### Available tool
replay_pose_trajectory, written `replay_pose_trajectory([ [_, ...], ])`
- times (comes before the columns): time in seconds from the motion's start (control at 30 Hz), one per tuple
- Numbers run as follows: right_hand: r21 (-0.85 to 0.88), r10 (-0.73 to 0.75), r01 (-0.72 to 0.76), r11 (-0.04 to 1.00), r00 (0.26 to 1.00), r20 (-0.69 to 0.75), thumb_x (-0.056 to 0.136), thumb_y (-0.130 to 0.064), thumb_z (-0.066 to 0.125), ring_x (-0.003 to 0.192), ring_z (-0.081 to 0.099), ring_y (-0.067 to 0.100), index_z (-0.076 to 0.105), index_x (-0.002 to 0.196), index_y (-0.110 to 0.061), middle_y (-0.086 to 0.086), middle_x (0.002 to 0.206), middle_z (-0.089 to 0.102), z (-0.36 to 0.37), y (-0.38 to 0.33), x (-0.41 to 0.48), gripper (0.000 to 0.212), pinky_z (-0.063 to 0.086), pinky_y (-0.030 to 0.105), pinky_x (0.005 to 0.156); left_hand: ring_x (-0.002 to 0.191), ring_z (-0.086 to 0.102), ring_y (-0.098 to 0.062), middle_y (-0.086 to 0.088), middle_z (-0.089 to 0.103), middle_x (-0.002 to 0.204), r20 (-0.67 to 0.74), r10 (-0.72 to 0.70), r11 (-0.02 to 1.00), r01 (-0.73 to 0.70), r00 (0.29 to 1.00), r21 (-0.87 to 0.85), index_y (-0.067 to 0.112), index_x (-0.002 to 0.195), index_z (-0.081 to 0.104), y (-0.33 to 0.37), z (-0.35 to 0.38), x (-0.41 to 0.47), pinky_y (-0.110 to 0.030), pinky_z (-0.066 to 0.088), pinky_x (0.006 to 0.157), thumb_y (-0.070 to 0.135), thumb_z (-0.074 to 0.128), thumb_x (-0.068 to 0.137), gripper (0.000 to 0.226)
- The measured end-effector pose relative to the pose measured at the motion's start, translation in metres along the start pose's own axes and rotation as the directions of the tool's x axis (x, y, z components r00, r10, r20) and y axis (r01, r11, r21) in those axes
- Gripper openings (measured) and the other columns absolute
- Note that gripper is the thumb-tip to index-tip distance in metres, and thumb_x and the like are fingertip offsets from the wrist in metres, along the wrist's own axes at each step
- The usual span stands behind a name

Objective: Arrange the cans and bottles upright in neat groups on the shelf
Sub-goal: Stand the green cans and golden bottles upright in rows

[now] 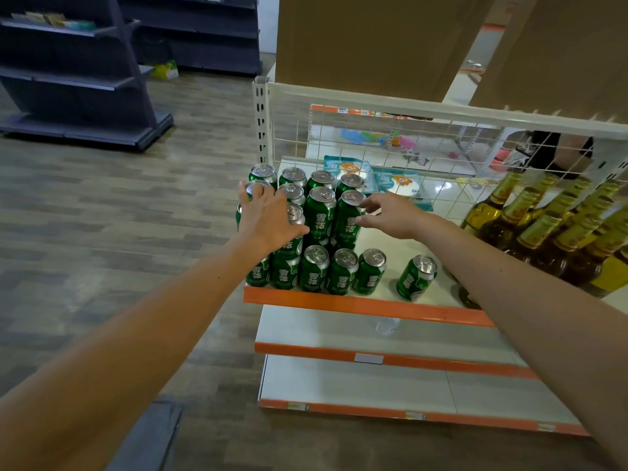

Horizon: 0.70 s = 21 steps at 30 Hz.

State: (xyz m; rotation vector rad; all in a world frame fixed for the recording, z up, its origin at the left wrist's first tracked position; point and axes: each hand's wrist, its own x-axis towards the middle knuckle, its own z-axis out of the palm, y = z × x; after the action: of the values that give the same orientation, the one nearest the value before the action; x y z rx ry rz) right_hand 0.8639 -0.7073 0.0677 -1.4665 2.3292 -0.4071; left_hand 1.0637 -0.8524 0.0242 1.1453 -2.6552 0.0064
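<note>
Green cans [321,212] beneath spread left fingers [272,198], right fingers [373,202] touching one rim

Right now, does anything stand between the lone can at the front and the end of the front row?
Nothing visible does: only bare shelf lies between the lone can and the front row's last can. The bottles stand on its other side.
</note>
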Motion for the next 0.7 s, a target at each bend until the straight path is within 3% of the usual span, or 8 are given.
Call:
replay_pose_trajectory([
  [0.13, -0.012, 0.087, -0.087, 0.996, 0.996, 0.002, 0.092, -0.037, 0.066, 0.120, 0.055, 0.025, 0.050, 0.139, -0.012, 0.009, 0.137, 0.056, -0.004, 0.026, -0.008, 0.056, 0.045, 0.038, 0.101, 0.127, 0.044, -0.028, -0.008, 0.055, 0.129, -0.209, 0.126, 0.969, -0.165, 0.970, -0.183, 0.014, 0.130, 0.057, 0.025, -0.006, -0.001, -0.046, 0.025, 0.114, 0.060, 0.057, 0.088, 0.062],
  [0.2, -0.030, 0.135, -0.135, 0.990, 0.991, 0.000, 0.090, -0.036, 0.068, 0.120, 0.055, 0.025, 0.050, 0.139, -0.011, 0.009, 0.137, 0.056, -0.005, 0.044, -0.014, 0.057, 0.045, 0.037, 0.100, 0.125, 0.045, -0.024, -0.005, 0.056, 0.128, -0.229, 0.223, 0.925, -0.280, 0.948, -0.258, 0.014, 0.129, 0.058, 0.049, -0.007, -0.001, -0.040, 0.031, 0.110, 0.049, 0.057, 0.093, 0.050],
  [0.3, -0.053, 0.224, -0.224, 0.973, 0.974, 0.000, 0.088, -0.035, 0.071, 0.120, 0.055, 0.026, 0.051, 0.139, -0.012, 0.009, 0.137, 0.056, -0.004, 0.078, -0.024, 0.059, 0.044, 0.035, 0.095, 0.123, 0.048, -0.019, -0.003, 0.055, 0.133, -0.159, 0.318, 0.869, -0.354, 0.935, -0.345, 0.015, 0.132, 0.056, 0.090, 0.000, -0.003, -0.032, 0.039, 0.102, 0.039, 0.057, 0.096, 0.043],
  [0.47, -0.072, 0.362, -0.361, 0.930, 0.932, -0.004, 0.087, -0.042, 0.068, 0.123, 0.052, 0.029, 0.050, 0.139, -0.009, 0.012, 0.139, 0.053, 0.016, 0.137, -0.035, 0.064, 0.046, 0.038, 0.097, 0.134, 0.041, -0.018, -0.001, 0.047, 0.143, 0.115, 0.375, 0.883, -0.316, 0.920, -0.348, 0.020, 0.139, 0.049, 0.149, 0.044, 0.003, -0.035, 0.038, 0.104, 0.036, 0.059, 0.096, 0.047],
  [0.6, -0.049, 0.383, -0.383, 0.922, 0.924, -0.019, 0.085, -0.049, 0.066, 0.101, 0.061, 0.031, 0.060, 0.118, -0.005, 0.016, 0.115, 0.064, 0.038, 0.157, -0.035, 0.055, 0.053, 0.041, 0.085, 0.129, 0.044, -0.022, -0.003, 0.049, 0.139, 0.204, 0.366, 0.898, -0.288, 0.908, -0.333, 0.019, 0.139, 0.050, 0.177, 0.077, 0.006, -0.038, 0.043, 0.098, 0.034, 0.061, 0.094, 0.049],
  [0.7, -0.050, 0.373, -0.379, 0.924, 0.923, -0.096, 0.082, -0.049, 0.070, 0.099, 0.061, 0.030, 0.056, 0.121, -0.006, 0.011, 0.111, 0.064, 0.052, 0.162, -0.032, 0.060, 0.052, 0.038, 0.077, 0.125, 0.048, -0.023, -0.005, 0.052, 0.134, 0.240, 0.355, 0.903, -0.266, 0.903, -0.336, 0.018, 0.138, 0.051, 0.184, 0.092, 0.006, -0.040, 0.046, 0.099, 0.032, 0.064, 0.092, 0.050],
])
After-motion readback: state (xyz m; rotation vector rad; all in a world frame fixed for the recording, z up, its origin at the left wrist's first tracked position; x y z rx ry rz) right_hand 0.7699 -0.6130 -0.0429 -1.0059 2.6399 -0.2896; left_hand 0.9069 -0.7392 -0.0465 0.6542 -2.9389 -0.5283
